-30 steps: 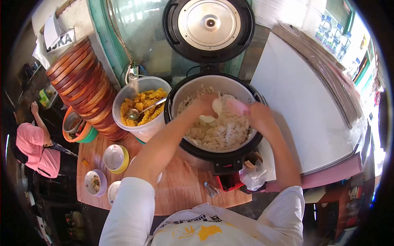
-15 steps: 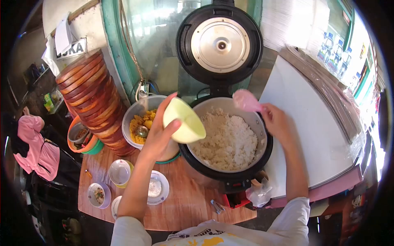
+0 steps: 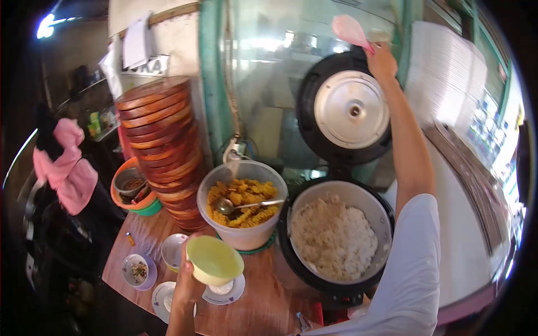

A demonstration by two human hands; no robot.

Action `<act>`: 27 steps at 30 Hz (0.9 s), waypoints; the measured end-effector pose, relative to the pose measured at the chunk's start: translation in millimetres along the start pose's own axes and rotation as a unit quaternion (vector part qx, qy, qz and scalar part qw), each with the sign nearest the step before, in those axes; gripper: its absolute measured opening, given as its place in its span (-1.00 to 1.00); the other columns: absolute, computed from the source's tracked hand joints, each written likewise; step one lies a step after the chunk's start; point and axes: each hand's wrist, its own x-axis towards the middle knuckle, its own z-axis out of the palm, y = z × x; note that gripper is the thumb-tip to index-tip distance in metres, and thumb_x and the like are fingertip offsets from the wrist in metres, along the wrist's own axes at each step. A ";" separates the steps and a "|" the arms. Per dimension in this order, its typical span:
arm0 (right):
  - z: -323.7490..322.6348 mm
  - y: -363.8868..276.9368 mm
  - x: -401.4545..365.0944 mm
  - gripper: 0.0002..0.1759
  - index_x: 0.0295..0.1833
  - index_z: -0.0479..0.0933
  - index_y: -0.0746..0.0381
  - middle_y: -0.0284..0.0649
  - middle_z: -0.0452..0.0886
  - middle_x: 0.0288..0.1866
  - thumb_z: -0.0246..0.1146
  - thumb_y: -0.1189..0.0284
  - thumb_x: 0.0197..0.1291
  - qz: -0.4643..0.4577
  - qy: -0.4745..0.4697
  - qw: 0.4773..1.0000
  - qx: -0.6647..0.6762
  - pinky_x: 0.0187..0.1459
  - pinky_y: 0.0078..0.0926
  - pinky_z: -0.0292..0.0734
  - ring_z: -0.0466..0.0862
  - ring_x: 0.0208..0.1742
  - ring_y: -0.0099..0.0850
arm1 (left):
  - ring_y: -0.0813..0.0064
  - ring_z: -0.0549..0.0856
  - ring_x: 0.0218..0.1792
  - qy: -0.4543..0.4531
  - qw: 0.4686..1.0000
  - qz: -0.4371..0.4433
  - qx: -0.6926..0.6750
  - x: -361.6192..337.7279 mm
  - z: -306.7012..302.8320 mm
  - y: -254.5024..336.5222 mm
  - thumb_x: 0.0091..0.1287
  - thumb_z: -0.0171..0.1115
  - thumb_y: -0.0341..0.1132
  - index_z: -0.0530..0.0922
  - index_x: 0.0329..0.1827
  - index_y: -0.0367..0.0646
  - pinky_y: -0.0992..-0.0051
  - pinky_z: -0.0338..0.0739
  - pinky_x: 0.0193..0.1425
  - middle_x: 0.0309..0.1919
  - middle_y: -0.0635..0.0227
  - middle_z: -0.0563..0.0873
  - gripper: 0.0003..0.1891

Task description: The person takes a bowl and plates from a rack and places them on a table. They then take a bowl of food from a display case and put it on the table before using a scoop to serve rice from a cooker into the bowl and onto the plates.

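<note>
My left hand [image 3: 189, 285] grips a pale yellow-green bowl [image 3: 214, 260] by its side, tilted above small plates on the wooden table; no food shows in it. My right hand [image 3: 383, 60] is raised beside the top of the open cooker lid [image 3: 352, 109], closed around the handle of a pink rice paddle [image 3: 350, 31]. Below that arm stands the open rice cooker [image 3: 290, 252], holding white rice [image 3: 342, 241]. Left of the cooker, a white tub [image 3: 246, 238] contains yellow crumbly food [image 3: 246, 192] and a metal ladle [image 3: 225, 206].
A tall stack of round wooden trays [image 3: 162, 151] rises behind the table's left side. Nearby are an orange basket [image 3: 120, 199], a bowl of chopped food [image 3: 138, 273], another bowl [image 3: 174, 250] and a white plate [image 3: 162, 302]. A person in pink [image 3: 67, 168] stands at far left.
My right hand has lifted the paddle from above the rice to the lid's top. The bowl has moved away from the cooker toward the small plates. The view has shifted left.
</note>
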 end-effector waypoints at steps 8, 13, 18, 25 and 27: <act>18.7 -2.8 40.2 -0.53 0.02 0.57 0.11 -0.06 0.65 -0.05 0.22 -0.02 0.18 -0.034 -0.087 0.993 -0.072 -0.06 -0.16 0.52 0.64 -0.03 -0.05 | 0.32 0.37 0.29 0.075 0.996 -0.025 0.049 -27.5 -13.5 7.3 0.22 0.25 0.17 0.07 0.44 -0.07 0.30 0.29 0.34 0.25 0.25 0.35 -0.14; -37.9 -5.6 56.4 -0.59 -0.10 0.58 0.20 -0.02 0.66 -0.20 0.21 0.07 0.20 -0.080 -0.110 0.991 -0.009 -0.13 -0.14 0.49 0.65 -0.11 -0.05 | 0.38 0.30 0.35 -0.018 0.998 0.059 0.024 15.8 -4.6 11.4 0.30 0.18 0.11 0.05 0.44 -0.07 0.33 0.22 0.39 0.28 0.28 0.30 -0.21; -113.9 -0.1 20.5 -0.64 -0.09 0.55 0.28 0.00 0.64 -0.22 0.20 0.18 0.22 -0.059 -0.132 0.990 -0.004 -0.14 -0.26 0.48 0.63 -0.15 -0.06 | 0.48 0.36 0.27 -0.089 0.983 0.161 0.010 74.1 32.0 45.7 0.42 0.10 -0.05 0.08 0.42 -0.05 0.39 0.28 0.33 0.21 0.33 0.36 -0.38; -268.6 -74.6 -135.6 -0.82 -0.27 0.42 0.31 -0.22 0.41 -0.42 0.24 0.43 0.18 -0.073 -0.077 0.985 0.139 -0.39 -0.44 0.30 0.33 -0.46 -0.38 | 0.45 0.48 0.15 -0.094 0.970 0.225 0.008 141.4 88.9 79.8 0.41 0.15 -0.11 0.10 0.36 -0.01 0.39 0.39 0.22 0.09 0.32 0.47 -0.43; -305.5 -111.7 -183.1 -0.84 -0.29 0.44 0.30 -0.28 0.40 -0.41 0.28 0.47 0.14 0.021 -0.085 0.993 0.079 -0.45 -0.50 0.25 0.31 -0.48 -0.44 | 0.47 0.53 0.05 -0.082 0.968 0.234 0.027 148.7 110.2 88.1 0.37 0.23 -0.15 0.12 0.34 -0.02 0.45 0.45 0.13 0.04 0.26 0.52 -0.41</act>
